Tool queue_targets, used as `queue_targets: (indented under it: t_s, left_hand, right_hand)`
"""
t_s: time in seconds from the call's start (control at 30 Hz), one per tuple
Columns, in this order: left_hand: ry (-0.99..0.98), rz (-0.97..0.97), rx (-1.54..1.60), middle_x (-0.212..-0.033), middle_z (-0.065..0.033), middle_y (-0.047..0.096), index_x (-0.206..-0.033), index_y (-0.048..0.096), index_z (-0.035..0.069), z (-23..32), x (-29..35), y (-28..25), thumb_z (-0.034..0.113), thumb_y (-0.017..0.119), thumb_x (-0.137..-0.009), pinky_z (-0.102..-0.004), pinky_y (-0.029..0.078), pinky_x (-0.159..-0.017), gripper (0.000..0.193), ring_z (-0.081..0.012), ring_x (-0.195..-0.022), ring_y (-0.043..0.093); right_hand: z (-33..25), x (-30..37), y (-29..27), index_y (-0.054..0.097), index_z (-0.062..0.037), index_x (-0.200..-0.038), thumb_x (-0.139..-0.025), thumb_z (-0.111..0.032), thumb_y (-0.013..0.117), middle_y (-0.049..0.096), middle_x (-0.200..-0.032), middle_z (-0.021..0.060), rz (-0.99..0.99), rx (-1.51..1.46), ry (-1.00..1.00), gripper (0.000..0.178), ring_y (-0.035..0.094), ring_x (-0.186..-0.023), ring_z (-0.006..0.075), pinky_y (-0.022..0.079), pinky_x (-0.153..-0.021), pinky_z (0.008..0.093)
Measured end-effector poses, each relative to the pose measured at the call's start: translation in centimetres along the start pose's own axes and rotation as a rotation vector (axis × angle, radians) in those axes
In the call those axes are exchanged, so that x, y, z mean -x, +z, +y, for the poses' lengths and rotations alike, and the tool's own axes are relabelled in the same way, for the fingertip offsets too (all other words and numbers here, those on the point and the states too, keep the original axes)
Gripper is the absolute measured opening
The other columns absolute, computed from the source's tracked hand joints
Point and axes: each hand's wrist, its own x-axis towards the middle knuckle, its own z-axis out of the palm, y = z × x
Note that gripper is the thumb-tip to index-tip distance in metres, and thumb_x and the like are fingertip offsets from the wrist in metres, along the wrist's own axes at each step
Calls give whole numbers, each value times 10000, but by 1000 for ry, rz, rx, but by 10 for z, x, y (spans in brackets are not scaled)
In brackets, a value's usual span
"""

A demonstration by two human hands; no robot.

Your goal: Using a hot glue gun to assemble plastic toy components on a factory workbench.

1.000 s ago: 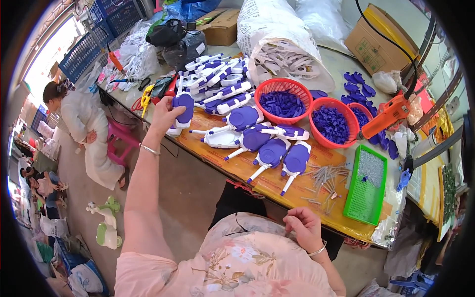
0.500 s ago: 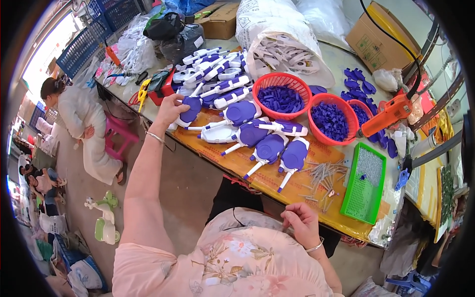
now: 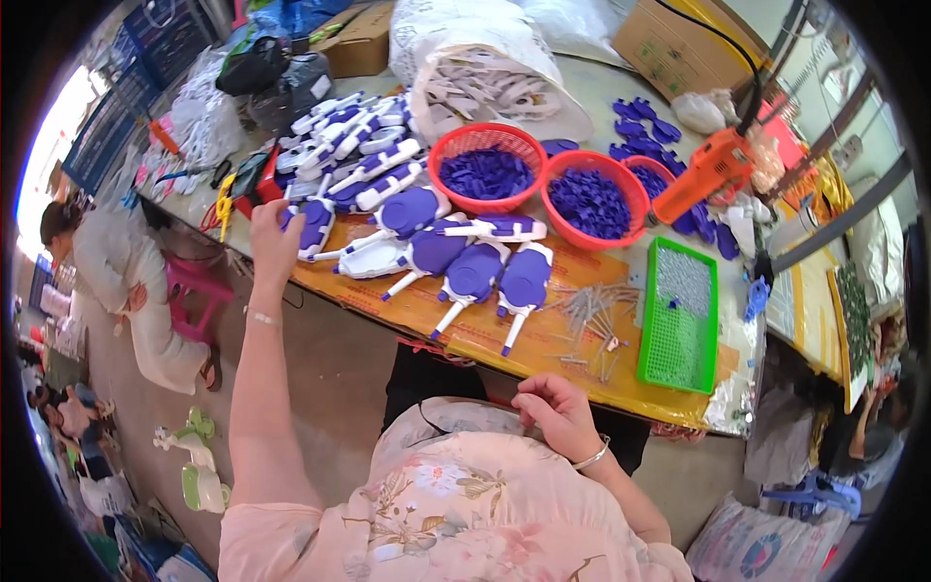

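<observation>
At the left end of the work table, my left hand [image 3: 272, 241] has its fingers bent at the near edge of a purple and white plastic piece [image 3: 316, 225] with a rounded body. A bit of purple shows between finger and thumb; the piece still lies on the table. Beside it are several similar pieces with narrow white necks, such as this purple-bodied one [image 3: 473, 272]. My right hand [image 3: 561, 415] hovers in front of my body by the table's near edge. Its fingers curl in loosely, and nothing shows in them.
Two red baskets [image 3: 488, 201] [image 3: 635, 233] hold small purple parts. A green tray [image 3: 652, 315] with tiny silvery parts lies right of loose thin grey pins [image 3: 596, 310]. An orange electric screwdriver [image 3: 706, 177] hangs above. White parts spill from a sack [image 3: 572, 109]. Another person [image 3: 136, 281] is at the left.
The whole view has shifted, so the table appears further left. My left hand has drawn slightly left on the purple and white piece. My right hand stays near my body, fingers curled.
</observation>
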Motion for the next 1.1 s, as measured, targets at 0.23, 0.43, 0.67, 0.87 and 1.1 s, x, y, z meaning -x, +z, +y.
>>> queue_targets:
  t_s: [0.23,0.43,0.67,0.87,1.1]
  left_hand:
    - [4,-145,498,-826,-88,617,-931,602,-12,139,114,1,-21,633,-825,-295,484,-695,111,-170,-745,595]
    - [110,-367,660,-720,-52,632,-934,628,-17,165,171,14,-13,666,-813,-228,462,-552,127,-87,-610,585]
    - [219,-349,712,-717,-53,629,-893,630,-24,178,140,12,-33,657,-796,-243,470,-586,101,-105,-626,587]
    - [341,-420,764,-743,-69,626,-905,622,-28,231,82,-25,-28,657,-799,-255,468,-602,112,-117,-641,587]
    - [905,-508,873,-720,-100,616,-912,631,-9,353,19,-31,-50,681,-770,-260,483,-540,155,-173,-611,628]
  right_hand:
    - [1,-5,-16,612,-14,-1000,-925,-100,593,643,-834,10,7,-14,-25,115,563,-665,53,481,-613,211]
    - [0,9,-29,608,-64,-949,-979,-182,526,506,-681,-47,-86,94,3,147,461,-550,43,406,-506,210]
    - [-20,36,-75,616,-37,-944,-949,-188,592,551,-705,-40,62,117,-137,154,502,-524,32,430,-487,192]
    - [-61,46,-94,615,-13,-968,-954,-141,589,566,-705,-26,22,121,-171,131,526,-548,47,436,-511,204]
    - [-124,30,-102,613,-15,-994,-954,-155,591,575,-733,-24,-140,127,-258,147,533,-561,48,443,-538,202]
